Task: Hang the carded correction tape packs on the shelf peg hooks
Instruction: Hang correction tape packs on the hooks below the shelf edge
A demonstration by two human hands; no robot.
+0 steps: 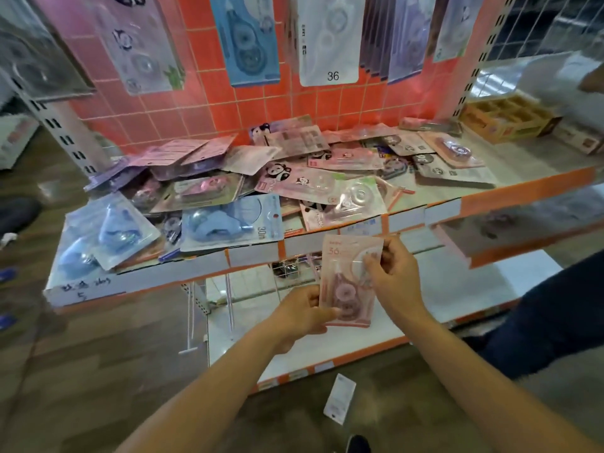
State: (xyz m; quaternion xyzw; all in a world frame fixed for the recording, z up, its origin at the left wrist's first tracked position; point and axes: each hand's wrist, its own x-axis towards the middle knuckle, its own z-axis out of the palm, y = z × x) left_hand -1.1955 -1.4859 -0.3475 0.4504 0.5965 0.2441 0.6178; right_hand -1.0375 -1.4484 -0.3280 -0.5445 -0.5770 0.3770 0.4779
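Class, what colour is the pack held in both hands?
Pale pink; the pack shows best in the head view.

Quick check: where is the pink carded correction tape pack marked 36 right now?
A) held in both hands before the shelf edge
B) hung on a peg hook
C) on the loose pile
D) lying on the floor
A: the left hand holds the lower left corner of the pink carded correction tape pack, and the right hand pinches its upper right side.

Pink carded pack, marked 36, upright before shelf edge; mixed packs heaped on shelf.
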